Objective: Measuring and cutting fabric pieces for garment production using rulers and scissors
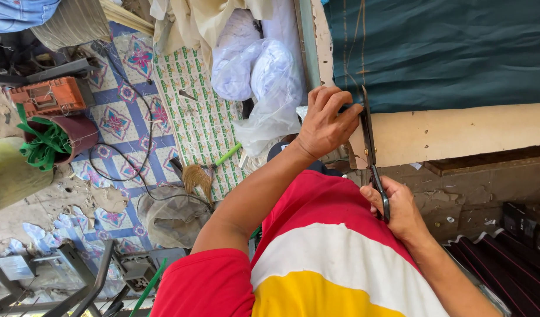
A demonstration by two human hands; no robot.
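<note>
Dark teal fabric (pixel 446 53) lies spread on a wooden table (pixel 457 132). My left hand (pixel 325 120) presses down on the fabric's near edge at the table's corner. My right hand (pixel 396 202) grips the handles of a pair of black scissors (pixel 369 141). The scissor blades point away from me and reach the fabric's edge right beside my left fingers. My red, white and yellow shirt (pixel 322 258) fills the lower middle of the view.
White plastic bags (pixel 261 76) hang left of the table. On the patterned floor lie a small broom (pixel 202 173), a black cable (pixel 138 152), an orange crate (pixel 50 97) and a pot with green strips (pixel 50 141). Dark striped cloth (pixel 504 264) sits at lower right.
</note>
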